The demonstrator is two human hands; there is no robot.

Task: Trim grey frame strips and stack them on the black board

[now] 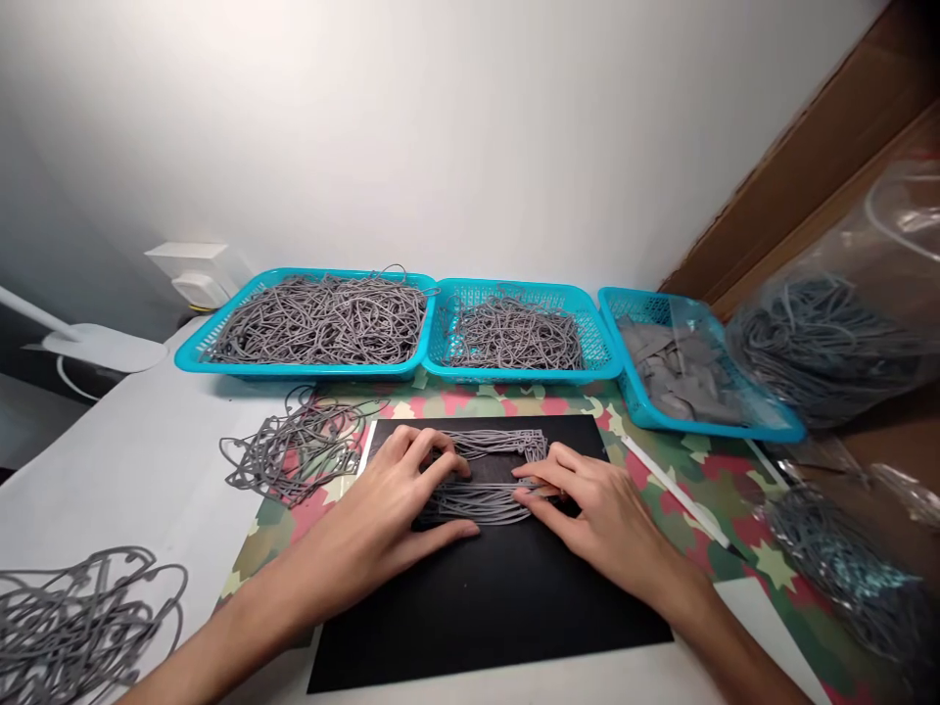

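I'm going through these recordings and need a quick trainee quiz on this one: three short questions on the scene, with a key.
1. How many blue baskets are in view?
2. True or false: the right hand is holding the white stick.
3. The grey cords at the left hand lie on: A) a black sheet; B) a clear bag; C) a cardboard box.

Key: 1. Three. 2. False; the white stick lies on the camouflage-patterned covering. 3. A.

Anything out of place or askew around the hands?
The rightmost turquoise basket sits at an angle to the middle basket. Also, a grey cord pile left of the black mat and a second heap at lower left lie loose and tangled, outside the baskets. No damage shows.
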